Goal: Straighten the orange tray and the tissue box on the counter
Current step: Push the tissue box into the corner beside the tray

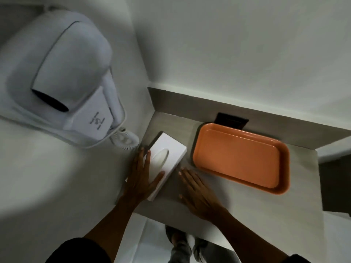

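Note:
A white tissue box (167,158) lies askew at the left end of the grey counter (237,205), next to the left wall. My left hand (141,179) lies flat on its near left part, fingers along the left side and thumb across the top. My right hand (197,194) rests flat on the counter just right of the box, fingers spread, its fingertips close to the box's right side. The empty orange tray (239,156) sits to the right of the box, at an angle to the back wall.
A white wall-mounted hair dryer (62,80) with a coiled cord (125,139) hangs on the left wall above the box. A dark rectangular item (231,120) lies behind the tray at the backsplash. The counter ends at the right near a dark opening (334,186).

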`<move>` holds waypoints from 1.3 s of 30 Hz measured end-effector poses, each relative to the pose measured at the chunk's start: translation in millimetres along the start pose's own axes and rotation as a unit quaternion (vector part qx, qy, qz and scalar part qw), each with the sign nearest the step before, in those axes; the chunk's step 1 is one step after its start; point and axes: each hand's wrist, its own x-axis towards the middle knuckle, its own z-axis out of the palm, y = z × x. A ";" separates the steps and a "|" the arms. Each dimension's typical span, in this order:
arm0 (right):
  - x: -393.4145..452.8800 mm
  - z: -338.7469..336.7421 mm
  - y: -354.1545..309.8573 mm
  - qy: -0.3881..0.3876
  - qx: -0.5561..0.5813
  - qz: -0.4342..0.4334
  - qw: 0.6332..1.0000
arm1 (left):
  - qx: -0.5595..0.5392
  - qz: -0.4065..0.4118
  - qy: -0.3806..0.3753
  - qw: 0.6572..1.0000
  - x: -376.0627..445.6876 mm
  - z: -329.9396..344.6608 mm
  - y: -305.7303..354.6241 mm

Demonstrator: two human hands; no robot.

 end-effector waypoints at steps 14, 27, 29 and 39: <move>5.8 57.2 -6.1 0.001 -0.031 0.078 0.996 | -0.035 -0.130 0.001 0.991 3.5 22.8 4.2; 8.1 49.0 -10.7 0.020 -0.029 0.091 0.995 | -0.049 -0.207 0.036 0.977 92.5 16.3 42.0; 7.4 50.7 -10.1 0.018 -0.022 0.092 0.995 | -0.043 -0.209 0.041 0.976 93.0 20.8 40.6; 5.1 63.2 -5.6 0.012 -0.002 0.101 0.995 | -0.038 -0.181 0.067 0.981 115.8 23.1 42.4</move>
